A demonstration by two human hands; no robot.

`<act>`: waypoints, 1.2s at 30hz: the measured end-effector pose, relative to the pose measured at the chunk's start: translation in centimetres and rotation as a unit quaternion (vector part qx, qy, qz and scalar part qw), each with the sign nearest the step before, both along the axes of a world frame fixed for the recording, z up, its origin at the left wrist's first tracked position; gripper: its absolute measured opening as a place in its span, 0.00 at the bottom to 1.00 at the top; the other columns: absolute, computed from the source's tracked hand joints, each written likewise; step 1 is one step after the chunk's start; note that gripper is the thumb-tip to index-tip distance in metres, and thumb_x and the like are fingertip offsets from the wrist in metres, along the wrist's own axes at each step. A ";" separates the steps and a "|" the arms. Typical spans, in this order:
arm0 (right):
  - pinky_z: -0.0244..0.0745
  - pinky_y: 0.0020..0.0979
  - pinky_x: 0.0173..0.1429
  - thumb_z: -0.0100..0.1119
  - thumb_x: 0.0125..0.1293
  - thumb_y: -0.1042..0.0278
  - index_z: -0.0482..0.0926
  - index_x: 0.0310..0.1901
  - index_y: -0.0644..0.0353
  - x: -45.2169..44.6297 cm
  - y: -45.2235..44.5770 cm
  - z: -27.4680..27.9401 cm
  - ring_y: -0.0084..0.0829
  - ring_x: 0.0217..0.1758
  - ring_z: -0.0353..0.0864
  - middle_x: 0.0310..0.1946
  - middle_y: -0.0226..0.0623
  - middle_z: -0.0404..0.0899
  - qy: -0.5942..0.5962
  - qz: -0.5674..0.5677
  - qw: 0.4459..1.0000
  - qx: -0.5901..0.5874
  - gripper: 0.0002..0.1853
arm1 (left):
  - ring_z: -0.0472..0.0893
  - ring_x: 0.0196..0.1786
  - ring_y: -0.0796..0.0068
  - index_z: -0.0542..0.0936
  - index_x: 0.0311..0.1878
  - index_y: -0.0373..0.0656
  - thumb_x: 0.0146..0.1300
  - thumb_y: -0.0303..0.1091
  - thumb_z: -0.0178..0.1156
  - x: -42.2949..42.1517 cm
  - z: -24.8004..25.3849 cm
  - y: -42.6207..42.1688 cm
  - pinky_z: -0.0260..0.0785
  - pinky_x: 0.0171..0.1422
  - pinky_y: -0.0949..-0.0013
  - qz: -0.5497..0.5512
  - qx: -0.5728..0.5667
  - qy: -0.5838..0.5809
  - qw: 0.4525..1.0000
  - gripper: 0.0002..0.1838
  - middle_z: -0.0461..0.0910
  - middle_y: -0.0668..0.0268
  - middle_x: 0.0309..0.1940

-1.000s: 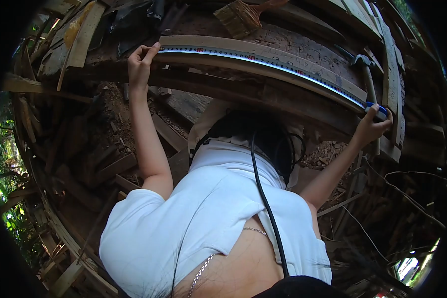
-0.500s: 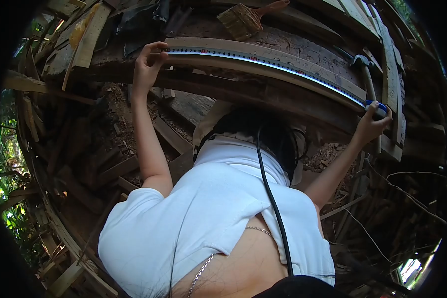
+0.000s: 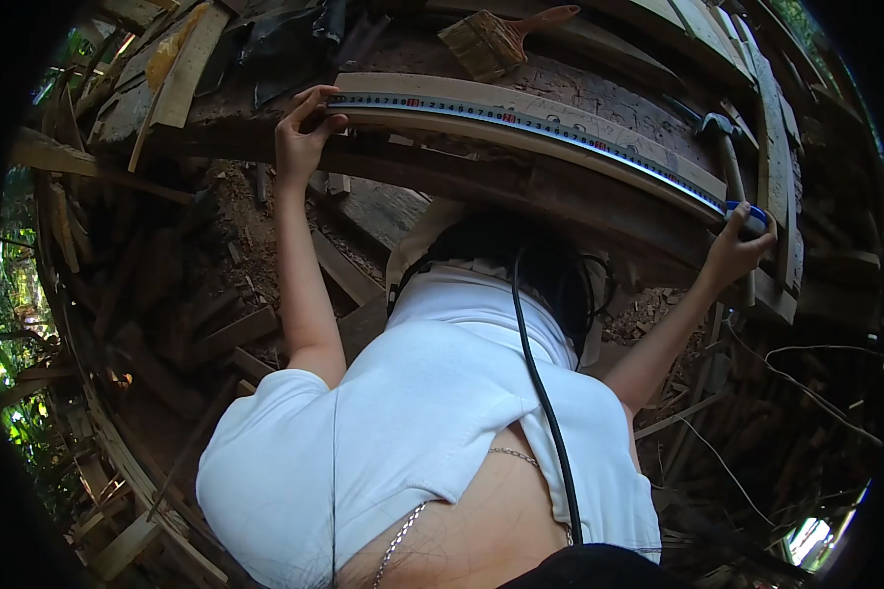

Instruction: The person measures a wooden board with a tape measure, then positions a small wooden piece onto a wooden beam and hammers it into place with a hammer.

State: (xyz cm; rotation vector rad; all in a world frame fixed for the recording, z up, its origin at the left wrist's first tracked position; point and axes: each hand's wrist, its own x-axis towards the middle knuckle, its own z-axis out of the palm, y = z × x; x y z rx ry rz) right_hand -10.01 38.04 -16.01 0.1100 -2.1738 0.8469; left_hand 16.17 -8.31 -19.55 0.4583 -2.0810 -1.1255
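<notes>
A steel tape measure [image 3: 506, 119] is stretched along a pale wooden strip [image 3: 442, 88], its numbered blade lying on the wood. My left hand [image 3: 308, 135] is at the left end, fingers curled over the blade's tip and thumb lower, by the strip's near edge. At the far right, my right hand [image 3: 736, 250] grips the blue tape case [image 3: 751, 218] by the strip's other end. The tape hook is hidden behind my left fingers. A claw hammer [image 3: 725, 147] lies just beyond my right hand, partly covered by it.
The strip rests on a dark, rough timber bench [image 3: 599, 90]. A wide paintbrush [image 3: 486, 44] lies behind it. Boards [image 3: 771, 128] are stacked on the right, and a short plank [image 3: 182, 79] stands at left. Wood scraps cover the ground; a black cable [image 3: 540, 393] hangs over my white shirt.
The view has shifted slightly, moving the scene a little rightward. My left fingers have changed position at the tape's end, with the thumb lower. My right hand still holds the case.
</notes>
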 end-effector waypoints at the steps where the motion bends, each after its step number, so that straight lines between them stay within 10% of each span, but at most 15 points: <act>1: 0.72 0.41 0.48 0.57 0.58 0.48 0.70 0.47 0.62 0.0 0.0 0.0 0.43 0.44 0.77 0.41 0.45 0.74 -0.001 0.000 1.000 0.000 0.25 | 0.76 0.40 0.82 0.80 0.48 0.46 0.49 0.29 0.69 0.0 0.0 0.0 0.69 0.48 0.74 0.000 0.000 0.000 1.000 0.20 0.77 0.74 0.45; 25: 0.73 0.41 0.47 0.57 0.57 0.47 0.70 0.47 0.62 0.0 0.0 -0.1 0.44 0.44 0.78 0.41 0.47 0.75 0.006 -0.008 1.000 0.000 0.26 | 0.79 0.41 0.82 0.82 0.47 0.46 0.50 0.21 0.66 -0.7 0.1 1.1 0.70 0.46 0.75 0.078 -0.104 0.029 0.991 0.18 0.82 0.71 0.36; 36: 0.70 0.45 0.49 0.59 0.56 0.50 0.69 0.47 0.59 -0.3 0.3 -0.5 0.49 0.47 0.75 0.42 0.48 0.75 0.020 -0.007 1.000 0.009 0.24 | 0.74 0.39 0.83 0.83 0.43 0.45 0.63 0.39 0.59 -0.6 0.3 0.9 0.64 0.48 0.77 0.086 -0.064 0.009 0.994 0.11 0.79 0.72 0.33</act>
